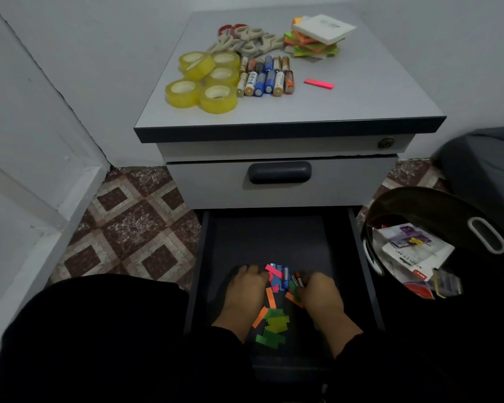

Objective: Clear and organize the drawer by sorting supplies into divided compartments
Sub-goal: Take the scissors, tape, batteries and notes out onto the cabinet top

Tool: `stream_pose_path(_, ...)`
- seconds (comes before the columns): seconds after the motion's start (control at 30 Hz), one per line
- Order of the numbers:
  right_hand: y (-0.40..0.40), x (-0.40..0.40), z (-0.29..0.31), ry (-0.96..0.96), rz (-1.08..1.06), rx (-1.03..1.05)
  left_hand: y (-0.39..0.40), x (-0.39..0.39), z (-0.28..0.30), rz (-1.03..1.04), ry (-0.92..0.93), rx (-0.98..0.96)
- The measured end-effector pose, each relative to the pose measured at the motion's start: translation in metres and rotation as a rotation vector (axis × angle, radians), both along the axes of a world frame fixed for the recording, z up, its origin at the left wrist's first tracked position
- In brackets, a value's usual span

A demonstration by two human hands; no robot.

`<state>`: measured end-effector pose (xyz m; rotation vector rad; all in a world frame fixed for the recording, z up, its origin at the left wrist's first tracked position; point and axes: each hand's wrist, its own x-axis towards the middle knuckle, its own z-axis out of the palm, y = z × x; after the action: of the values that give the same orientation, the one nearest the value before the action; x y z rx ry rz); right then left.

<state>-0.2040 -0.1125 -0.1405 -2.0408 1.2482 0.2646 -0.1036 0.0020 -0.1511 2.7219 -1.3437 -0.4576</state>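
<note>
At ten o'clock on the cabinet top [361,91]: yellow tape rolls [204,82], then batteries [266,78], scissors [245,40] behind, sticky notes [314,39] at one o'clock. Below, at six o'clock, open drawer [364,271]. Left hand [246,289] palm down on its floor, fingers curled at the paper flags [274,324]; grip not discernible. Right hand [317,289] pinching a small battery [298,280]. At three o'clock, black bin [477,216].

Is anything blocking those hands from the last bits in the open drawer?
Nothing visible does. The left hand and right hand already rest among the coloured paper strips and batteries in the drawer.
</note>
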Motion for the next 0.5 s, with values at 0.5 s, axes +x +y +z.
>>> stream_pose_path(0.5,0.000,-0.008,-0.010,-0.010,-0.005,-0.047,-0.047,-0.029,0.006,0.346,0.295,-0.216)
